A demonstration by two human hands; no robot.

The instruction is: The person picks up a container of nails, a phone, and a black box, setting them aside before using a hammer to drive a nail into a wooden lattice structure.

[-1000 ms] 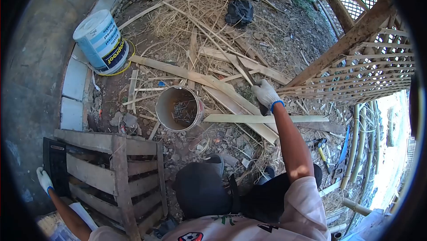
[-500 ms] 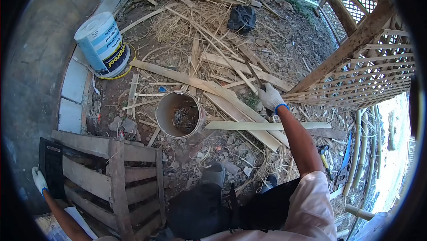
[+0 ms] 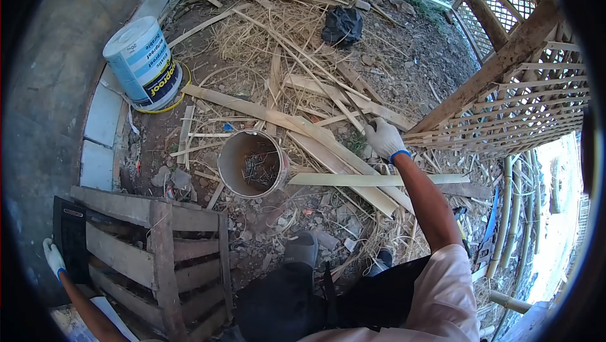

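White-gloved right hand: arm extended forward, fingers closed around thin dark blade. White-gloved left hand: out sideways beside flat black panel; finger closure cannot be told.

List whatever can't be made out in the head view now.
All in the head view:
- Right hand: the handle it grips, covered by the hand.
- Left hand: whether it grips the black panel, too small.
- Black plastic bag: any contents, hidden by its folds.
- Wooden crate: inside, too dark.
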